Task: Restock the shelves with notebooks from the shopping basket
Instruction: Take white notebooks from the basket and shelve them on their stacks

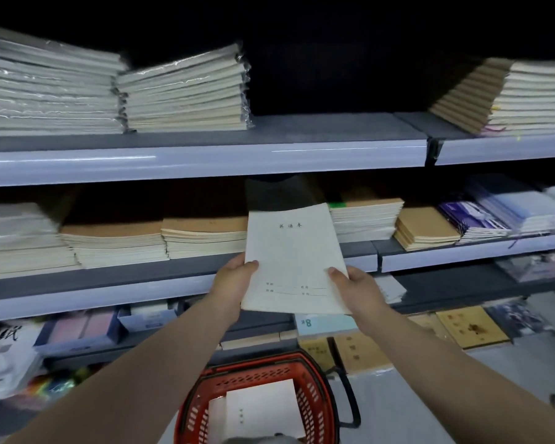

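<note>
Left hand [234, 280] and right hand [356, 283] pinch a white notebook stack [293, 261], thumbs on top, at the middle shelf [173, 290] gap; more notebooks [263, 408] left in red basket [314, 398] below.

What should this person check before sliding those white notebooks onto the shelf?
1. Grip: left hand and right hand each hold a near corner of the white notebooks: ok.
2. Space: the middle shelf looks free between the left stack and the right stack: ok.
3. Space wide enough for the notebooks: cannot tell.
4. Aim: the notebooks' far end points into that space: ok.
5. Neighbouring stacks not leaning in: ok.
6. More stock: the red basket holds more notebooks: ok.
</note>
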`<state>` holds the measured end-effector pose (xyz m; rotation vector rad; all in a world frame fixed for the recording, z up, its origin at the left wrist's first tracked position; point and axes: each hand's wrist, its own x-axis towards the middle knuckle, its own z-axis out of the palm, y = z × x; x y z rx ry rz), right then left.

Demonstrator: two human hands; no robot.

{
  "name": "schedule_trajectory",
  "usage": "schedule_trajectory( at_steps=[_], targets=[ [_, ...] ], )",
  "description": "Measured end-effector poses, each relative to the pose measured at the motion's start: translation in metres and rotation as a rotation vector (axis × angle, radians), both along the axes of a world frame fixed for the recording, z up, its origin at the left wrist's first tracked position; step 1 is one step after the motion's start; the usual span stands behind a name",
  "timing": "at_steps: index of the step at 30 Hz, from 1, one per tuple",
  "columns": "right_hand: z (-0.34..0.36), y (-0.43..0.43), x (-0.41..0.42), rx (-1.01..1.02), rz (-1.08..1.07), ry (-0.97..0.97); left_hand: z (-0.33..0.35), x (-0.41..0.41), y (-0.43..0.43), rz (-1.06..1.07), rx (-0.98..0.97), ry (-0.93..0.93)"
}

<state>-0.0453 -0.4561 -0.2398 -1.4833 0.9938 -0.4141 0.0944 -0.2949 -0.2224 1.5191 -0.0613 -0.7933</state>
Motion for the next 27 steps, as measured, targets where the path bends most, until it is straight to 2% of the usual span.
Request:
schedule_trajectory(
  at_steps=[4, 15, 21, 25, 27],
  targets=[
    [-0.009, -0.008, 0.017, -0.044, -0.01, 0.044, -0.015, 0.016, -0.008, -0.005, -0.019, 0.042],
    [-0.022, -0.051, 0.051, 0.025, 0.11, 0.228, -0.033, 0.028, -0.031, 0.085, 0.057, 0.094],
    [-0.027, -0.073, 0.058, 0.072, 0.125, 0.197, -0.041, 0.027, -0.044, 0.111, 0.095, 0.198],
    [-0.036, -0.073, 0.061, 0.048, 0.152, 0.19, -0.047, 0.033, -0.048, 0.16, 0.158, 0.153],
    [-0.037, -0.074, 0.062, 0.115, 0.164, 0.177, -0.049, 0.038, -0.051, 0.186, 0.162, 0.15]
  ],
)
